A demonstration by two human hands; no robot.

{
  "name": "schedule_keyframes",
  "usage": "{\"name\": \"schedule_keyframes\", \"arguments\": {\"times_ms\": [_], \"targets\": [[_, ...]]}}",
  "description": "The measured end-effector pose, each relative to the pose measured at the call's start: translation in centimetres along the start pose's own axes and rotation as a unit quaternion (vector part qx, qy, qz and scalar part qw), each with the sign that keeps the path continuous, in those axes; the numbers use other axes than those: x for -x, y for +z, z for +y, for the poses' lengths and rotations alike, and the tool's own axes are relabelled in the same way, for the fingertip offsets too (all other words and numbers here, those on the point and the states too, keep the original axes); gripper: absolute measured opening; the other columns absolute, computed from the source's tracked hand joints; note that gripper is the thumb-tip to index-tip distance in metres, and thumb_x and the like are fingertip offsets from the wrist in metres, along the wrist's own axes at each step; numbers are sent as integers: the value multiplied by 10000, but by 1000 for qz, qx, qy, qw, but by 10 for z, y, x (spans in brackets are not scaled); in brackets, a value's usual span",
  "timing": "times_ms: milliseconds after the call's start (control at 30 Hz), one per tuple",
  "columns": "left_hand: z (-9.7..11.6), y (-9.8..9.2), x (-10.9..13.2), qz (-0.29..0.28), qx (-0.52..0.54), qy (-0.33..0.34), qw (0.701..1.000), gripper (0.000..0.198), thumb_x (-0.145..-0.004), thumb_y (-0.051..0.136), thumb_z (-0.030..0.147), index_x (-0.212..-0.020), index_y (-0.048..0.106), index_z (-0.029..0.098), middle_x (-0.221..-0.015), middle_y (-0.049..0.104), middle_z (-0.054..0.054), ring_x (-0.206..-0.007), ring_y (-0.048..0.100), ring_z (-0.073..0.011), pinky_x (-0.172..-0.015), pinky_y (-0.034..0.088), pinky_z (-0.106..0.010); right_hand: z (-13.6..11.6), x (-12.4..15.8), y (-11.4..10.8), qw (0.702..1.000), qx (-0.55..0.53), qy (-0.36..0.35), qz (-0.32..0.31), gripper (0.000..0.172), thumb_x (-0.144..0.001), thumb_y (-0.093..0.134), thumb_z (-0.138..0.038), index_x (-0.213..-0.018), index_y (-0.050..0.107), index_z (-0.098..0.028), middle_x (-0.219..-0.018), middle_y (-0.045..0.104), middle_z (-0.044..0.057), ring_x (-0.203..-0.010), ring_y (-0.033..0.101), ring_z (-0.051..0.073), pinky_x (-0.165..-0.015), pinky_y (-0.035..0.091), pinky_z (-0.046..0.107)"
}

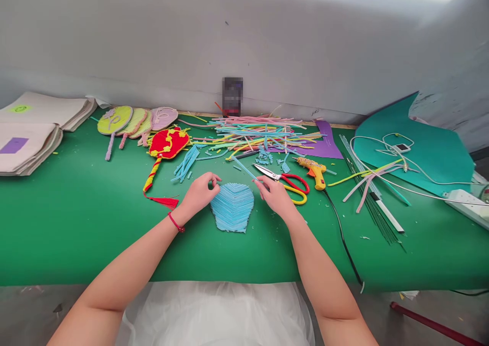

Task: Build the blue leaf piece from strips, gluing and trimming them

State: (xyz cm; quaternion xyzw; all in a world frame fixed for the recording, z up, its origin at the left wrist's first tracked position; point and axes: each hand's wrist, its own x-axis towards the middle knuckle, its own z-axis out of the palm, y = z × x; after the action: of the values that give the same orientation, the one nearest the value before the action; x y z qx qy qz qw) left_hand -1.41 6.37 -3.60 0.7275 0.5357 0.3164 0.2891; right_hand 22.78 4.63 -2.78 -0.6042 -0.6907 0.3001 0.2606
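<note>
A light-blue panel of pipe cleaners [232, 208], laid side by side in a chevron pattern, lies flat on the green table. At its upper left edge my left hand [200, 195] is closed, thumb and forefinger pinched on the corner. My right hand [273, 193], just right of the panel, grips the lower end of a single blue pipe cleaner [244, 167] that points up and left. Scissors [292, 183] with red and yellow handles lie beside that hand, blades partly open. Left of the panel is a bundle of blue pipe cleaners [186, 163].
Finished fans, including a red one [169, 143] with a tassel, lie left of a pile of coloured pipe cleaners [260, 134]. A yellow glue gun [316, 173] trails a black cord rightward. A power strip [468, 206] and booklets [26, 144] flank the green table [95, 234].
</note>
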Motion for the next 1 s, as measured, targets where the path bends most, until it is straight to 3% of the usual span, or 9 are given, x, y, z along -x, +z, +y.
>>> {"name": "schedule_keyframes", "arguments": {"times_ms": [167, 533, 733, 1000], "targets": [[0, 0, 0, 7, -11, -10, 1000, 87, -728, 459, 153, -697, 411, 220, -1015, 644, -58, -952, 587, -215, -860, 429, -369, -4, 1, 7, 999, 7, -25, -34, 289, -916, 365, -420, -877, 582, -233, -651, 648, -20, -537, 501, 128, -562, 350, 239], [-6, 3, -1, -17, -29, -12, 999, 86, -705, 485, 154, -746, 445, 219, -988, 639, -55, -941, 588, -222, -849, 443, -365, -1, 0, 12, 998, 7, -2, -55, 294, -909, 357, -408, -846, 580, -228, -689, 667, -10, -551, 521, 132, -572, 366, 249], [-9, 3, -1, -8, -64, -9, 998, 195, -763, 470, 185, -951, 521, 201, -1067, 592, -80, -1027, 549, -236, -904, 421, -386, -2, 0, 11, 998, 4, 7, -61, 286, -914, 352, -398, -862, 579, -234, -698, 666, -11, -570, 525, 138, -566, 361, 247], [-17, 7, -1, -30, -95, 38, 994, 151, -758, 613, 323, -816, 549, 198, -1221, 507, -111, -1136, 493, -283, -963, 388, -436, -3, -1, 12, 999, -4, 11, -51, 288, -910, 353, -389, -960, 584, -226, -654, 657, -13, -562, 528, 144, -558, 358, 249]]}}
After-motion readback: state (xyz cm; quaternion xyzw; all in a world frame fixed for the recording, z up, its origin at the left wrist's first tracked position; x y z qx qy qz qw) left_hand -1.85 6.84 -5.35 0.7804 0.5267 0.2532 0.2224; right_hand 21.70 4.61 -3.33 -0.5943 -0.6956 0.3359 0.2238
